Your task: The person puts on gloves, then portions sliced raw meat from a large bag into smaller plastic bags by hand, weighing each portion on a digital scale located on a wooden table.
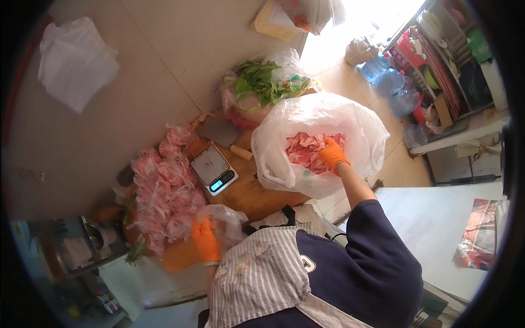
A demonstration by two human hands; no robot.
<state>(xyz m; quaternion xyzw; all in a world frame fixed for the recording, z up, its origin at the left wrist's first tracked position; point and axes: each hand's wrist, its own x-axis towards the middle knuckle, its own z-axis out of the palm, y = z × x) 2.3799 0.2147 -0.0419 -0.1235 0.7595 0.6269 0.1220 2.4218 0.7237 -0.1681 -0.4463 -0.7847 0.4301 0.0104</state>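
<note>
My right hand (333, 156), in an orange glove, reaches into a large white plastic bag and touches the sliced raw meat (305, 149) there; whether its fingers grip any is unclear. The rim of the white plastic bag (270, 156) stands wide around the meat. My left hand (205, 240), also orange-gloved, is at a small clear plastic bag (227, 221) near the apron, its fingers seemingly on the bag's edge. Between the hands lies a digital kitchen scale (211, 166) with a lit display and a bare, stained platform. Many knotted bags of meat (168, 197) are piled left of it.
A cleaver (217, 131) with a wooden handle lies behind the scale on the round wooden board (254, 188). Leafy greens (258, 82) sit in a bag against the wall. Plastic water jugs (387, 82) and a loaded shelf (439, 69) stand at right, above a white tabletop (434, 221).
</note>
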